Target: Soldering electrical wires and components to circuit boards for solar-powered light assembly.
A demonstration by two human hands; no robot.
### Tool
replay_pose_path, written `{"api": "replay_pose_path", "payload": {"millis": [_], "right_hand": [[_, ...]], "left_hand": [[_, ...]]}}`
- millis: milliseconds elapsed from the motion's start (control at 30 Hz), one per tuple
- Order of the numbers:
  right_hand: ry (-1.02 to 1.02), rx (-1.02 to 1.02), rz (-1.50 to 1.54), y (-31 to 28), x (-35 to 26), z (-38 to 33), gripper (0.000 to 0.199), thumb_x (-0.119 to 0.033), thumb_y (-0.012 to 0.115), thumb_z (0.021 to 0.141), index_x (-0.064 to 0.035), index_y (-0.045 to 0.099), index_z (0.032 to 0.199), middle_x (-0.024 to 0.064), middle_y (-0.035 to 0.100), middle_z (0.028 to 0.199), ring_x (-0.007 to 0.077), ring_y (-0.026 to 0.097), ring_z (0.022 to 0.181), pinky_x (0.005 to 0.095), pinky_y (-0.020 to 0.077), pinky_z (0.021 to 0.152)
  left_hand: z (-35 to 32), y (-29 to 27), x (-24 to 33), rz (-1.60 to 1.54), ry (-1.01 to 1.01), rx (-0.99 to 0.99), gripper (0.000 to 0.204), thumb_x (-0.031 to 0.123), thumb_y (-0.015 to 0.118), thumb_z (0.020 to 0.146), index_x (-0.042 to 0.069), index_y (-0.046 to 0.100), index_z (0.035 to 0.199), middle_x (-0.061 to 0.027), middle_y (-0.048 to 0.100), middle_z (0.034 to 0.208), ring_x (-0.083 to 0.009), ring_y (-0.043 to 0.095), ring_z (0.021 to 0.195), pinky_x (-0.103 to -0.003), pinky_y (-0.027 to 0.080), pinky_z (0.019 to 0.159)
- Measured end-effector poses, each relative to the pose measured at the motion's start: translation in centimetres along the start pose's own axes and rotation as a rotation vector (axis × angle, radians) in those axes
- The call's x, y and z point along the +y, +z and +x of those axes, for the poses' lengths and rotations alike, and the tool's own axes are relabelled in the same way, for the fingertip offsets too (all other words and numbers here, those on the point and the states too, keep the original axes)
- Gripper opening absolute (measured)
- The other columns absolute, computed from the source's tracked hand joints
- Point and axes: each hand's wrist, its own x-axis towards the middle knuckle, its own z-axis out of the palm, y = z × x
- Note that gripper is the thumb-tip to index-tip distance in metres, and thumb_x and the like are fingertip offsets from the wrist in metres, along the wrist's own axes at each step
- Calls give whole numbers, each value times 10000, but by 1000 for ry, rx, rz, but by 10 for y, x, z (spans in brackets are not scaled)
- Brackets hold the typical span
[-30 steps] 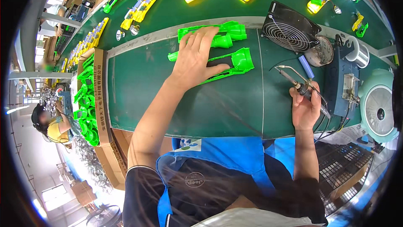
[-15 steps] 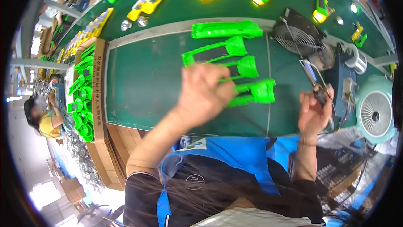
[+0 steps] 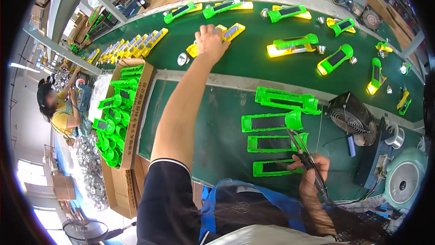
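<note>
At the far left, another person (image 3: pixel 56 109) sits beside heaps of small silver parts (image 3: pixel 88 163). Next to them an open cardboard box (image 3: pixel 136 122) holds a jumble of green plastic flashlight shells (image 3: pixel 113 118). To its right runs a green work surface (image 3: pixel 208 127), and beyond a pale strip lies a green conveyor belt (image 3: pixel 253 59) carrying yellow and green flashlights. The person's left arm stretches far forward over the belt; the left hand (image 3: pixel 210 43) rests palm down with fingers curled loosely over a yellow flashlight (image 3: pixel 229 33), touching it, though whether it is truly gripped cannot be told. Nearer the body, 4 flat green shell halves (image 3: pixel 272 122) lie on the work surface in a column, each with a dark panel in its middle. At the lower right, the right hand (image 3: pixel 310 172) is closed around the handle of a soldering iron (image 3: pixel 308 159), whose thin tip points up toward the 2 lower shells. Right of that stands a small black fan (image 3: pixel 351 118), and at the far right a pale green round device (image 3: pixel 403 179).
</note>
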Motion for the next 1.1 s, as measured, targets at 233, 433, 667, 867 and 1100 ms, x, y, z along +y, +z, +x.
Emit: {"api": "replay_pose_path", "payload": {"millis": [233,433,667,867,1100], "right_hand": [[-232,-268,-181,5,-5,1,376,-342,595,937,-54,408,1089,154,593,940,231,615,822,358,448,780],[-41,-208,-152,9,8,22,407,-394,530,969,-58,369,1133,206,597,1062,282,674,846,421,504,828],[-131,-78,-15,29,17,48,294,-258,452,1018,-48,401,1218,146,619,1016,308,654,973,465,456,960],[-454,48,-316,-33,-24,32,332,-244,628,920,-20,468,1106,120,587,1034,228,656,902,329,502,807],[34,89,98,-86,-23,-51,377,-324,678,866,-38,463,987,159,592,926,167,565,671,274,479,613]], "left_hand": [[-11,-32,4,66,104,-235,586,293,682,759,127,454,1272,-154,607,1114,-318,597,959,-468,397,864],[-164,-143,8,-422,143,-517,400,280,600,877,243,525,1268,-214,577,1040,-374,620,908,-429,508,815],[-296,-178,57,-1483,-358,-788,753,223,616,940,51,158,1513,-155,593,1085,-204,627,974,-320,501,841],[-294,-181,128,-1704,-366,-863,738,91,578,944,26,108,1509,-138,606,1010,-199,658,779,-288,517,671],[-253,-160,154,-1091,127,-260,291,-22,619,862,25,653,1147,-121,628,890,-210,604,704,-305,480,612]]}}
